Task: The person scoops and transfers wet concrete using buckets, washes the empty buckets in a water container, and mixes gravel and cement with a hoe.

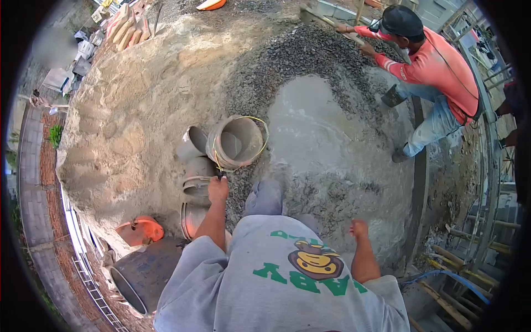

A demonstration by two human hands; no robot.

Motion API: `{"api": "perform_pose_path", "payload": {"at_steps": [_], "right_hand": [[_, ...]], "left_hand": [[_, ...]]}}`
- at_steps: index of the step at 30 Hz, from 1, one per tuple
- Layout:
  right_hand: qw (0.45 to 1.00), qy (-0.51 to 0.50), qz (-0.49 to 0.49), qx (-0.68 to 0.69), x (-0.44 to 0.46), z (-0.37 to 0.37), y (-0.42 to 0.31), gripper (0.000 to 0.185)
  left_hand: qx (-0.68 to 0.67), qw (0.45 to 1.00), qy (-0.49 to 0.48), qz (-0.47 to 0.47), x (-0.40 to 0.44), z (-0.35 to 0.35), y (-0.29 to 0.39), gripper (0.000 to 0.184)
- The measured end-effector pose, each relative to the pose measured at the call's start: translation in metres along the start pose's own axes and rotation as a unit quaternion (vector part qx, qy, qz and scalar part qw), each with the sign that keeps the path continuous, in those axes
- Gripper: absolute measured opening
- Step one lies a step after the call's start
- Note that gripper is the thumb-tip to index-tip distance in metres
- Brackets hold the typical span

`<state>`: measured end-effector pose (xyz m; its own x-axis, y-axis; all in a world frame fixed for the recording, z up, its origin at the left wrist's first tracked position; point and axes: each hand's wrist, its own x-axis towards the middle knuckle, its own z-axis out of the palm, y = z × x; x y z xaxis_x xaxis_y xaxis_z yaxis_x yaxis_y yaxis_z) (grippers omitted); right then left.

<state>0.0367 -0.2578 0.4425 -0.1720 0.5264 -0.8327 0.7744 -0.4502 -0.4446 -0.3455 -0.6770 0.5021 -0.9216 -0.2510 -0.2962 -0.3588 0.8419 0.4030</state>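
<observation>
My left hand (218,189) is closed on the dark grip of a yellow handle that belongs to a large grey bucket (239,143). The bucket is tilted, its open mouth facing up toward me. Smaller grey buckets (192,143) lie beside and below it, left of my left forearm. On the right, my right hand (358,228) hangs over the wet grey mix with its fingers curled; it touches nothing that I can make out. A pool of grey water (310,122) lies beyond the bucket, ringed by dark gravel (282,61).
A co-worker in a red shirt (448,72) holds a long-handled tool (332,23) at the upper right. Sand (127,122) is heaped on the left. An orange container (141,229) and a dark drum (144,276) lie lower left. Bamboo poles (448,304) stand lower right.
</observation>
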Motion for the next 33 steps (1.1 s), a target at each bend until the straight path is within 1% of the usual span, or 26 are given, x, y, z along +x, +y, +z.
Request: {"api": "perform_pose_path", "payload": {"at_steps": [1, 2, 3, 4, 5, 7, 8, 9, 11, 12, 13, 16, 17, 18, 19, 20, 22, 23, 26, 27, 30, 31, 33], "right_hand": [[0.999, -0.015, -0.009, -0.041, -0.005, -0.011, 0.001, 0.016], [0.991, -0.03, -0.055, -0.116, 0.008, -0.024, 0.021, 0.013], [0.98, -0.054, -0.089, -0.17, 0.041, -0.046, 0.06, 0.01], [0.991, -0.024, -0.004, -0.13, 0.021, -0.041, 0.037, 0.009], [0.992, 0.011, 0.087, -0.092, -0.022, -0.031, 0.008, 0.009], [0.985, -0.021, 0.128, -0.117, -0.027, -0.04, 0.008, 0.012], [0.979, -0.023, 0.151, -0.136, -0.03, -0.045, -0.019, 0.013], [0.953, -0.086, 0.054, -0.286, -0.034, -0.049, -0.036, 0.014], [0.967, -0.019, 0.093, -0.235, -0.027, -0.028, -0.072, 0.012], [0.973, 0.012, 0.109, -0.203, -0.019, -0.022, -0.083, 0.012], [0.961, 0.001, 0.079, -0.266, -0.003, -0.017, -0.089, 0.012], [0.946, -0.026, -0.001, -0.324, 0.024, 0.025, -0.124, 0.018], [0.948, -0.038, -0.007, -0.316, 0.027, 0.045, -0.139, 0.02], [0.95, -0.053, -0.017, -0.307, 0.027, 0.071, -0.161, 0.021], [0.952, -0.067, -0.028, -0.296, 0.026, 0.093, -0.178, 0.023], [0.953, -0.08, -0.022, -0.292, 0.025, 0.113, -0.191, 0.024], [0.952, -0.106, -0.01, -0.286, 0.024, 0.142, -0.212, 0.026], [0.951, -0.111, -0.008, -0.288, 0.028, 0.147, -0.214, 0.026], [0.943, -0.134, -0.003, -0.306, 0.037, 0.156, -0.209, 0.026], [0.94, -0.133, 0.001, -0.314, 0.04, 0.153, -0.207, 0.026], [0.943, -0.101, -0.005, -0.317, 0.053, 0.137, -0.201, 0.025], [0.945, -0.086, -0.009, -0.314, 0.059, 0.132, -0.201, 0.025], [0.935, -0.084, -0.008, -0.345, 0.067, 0.127, -0.213, 0.023]], "left_hand": [[0.01, 1.0, 0.019, -0.018, 0.01, 0.016, 0.003, 0.055], [0.021, 0.998, 0.036, -0.037, 0.022, 0.031, 0.008, 0.062], [0.024, 0.997, 0.043, -0.057, 0.036, 0.04, 0.019, 0.068], [0.031, 0.995, 0.045, -0.08, 0.046, 0.047, 0.026, 0.075], [0.045, 0.993, 0.04, -0.105, 0.056, 0.056, 0.024, 0.081], [0.068, 0.991, 0.083, -0.077, 0.088, 0.085, 0.007, 0.09], [0.047, 0.993, 0.068, -0.088, 0.115, 0.088, 0.014, 0.094], [0.056, 0.992, 0.057, -0.096, 0.129, 0.092, 0.016, 0.099], [0.051, 0.996, 0.033, -0.068, 0.152, 0.091, 0.022, 0.102], [0.09, 0.993, 0.027, -0.069, 0.162, 0.101, 0.018, 0.103], [0.129, 0.989, 0.024, -0.068, 0.174, 0.111, 0.014, 0.105], [0.136, 0.986, -0.004, -0.099, 0.203, 0.131, -0.002, 0.108], [0.098, 0.987, -0.012, -0.127, 0.21, 0.127, 0.001, 0.107], [-0.045, 0.993, -0.008, -0.105, 0.218, 0.136, -0.01, 0.104], [-0.187, 0.979, -0.001, -0.079, 0.224, 0.149, -0.027, 0.101], [-0.327, 0.944, 0.008, -0.05, 0.232, 0.16, -0.042, 0.099], [-0.296, 0.954, 0.021, -0.036, 0.247, 0.173, -0.063, 0.091], [-0.28, 0.959, 0.031, -0.03, 0.251, 0.168, -0.066, 0.087], [-0.135, 0.986, 0.039, -0.09, 0.259, 0.159, -0.065, 0.072], [-0.119, 0.986, 0.045, -0.11, 0.26, 0.148, -0.055, 0.06], [-0.045, 0.99, 0.022, -0.129, 0.269, 0.128, -0.042, 0.052], [-0.027, 0.994, 0.033, -0.104, 0.273, 0.124, -0.042, 0.048], [0.013, 0.998, -0.01, -0.065, 0.289, 0.112, -0.039, 0.048]]}}
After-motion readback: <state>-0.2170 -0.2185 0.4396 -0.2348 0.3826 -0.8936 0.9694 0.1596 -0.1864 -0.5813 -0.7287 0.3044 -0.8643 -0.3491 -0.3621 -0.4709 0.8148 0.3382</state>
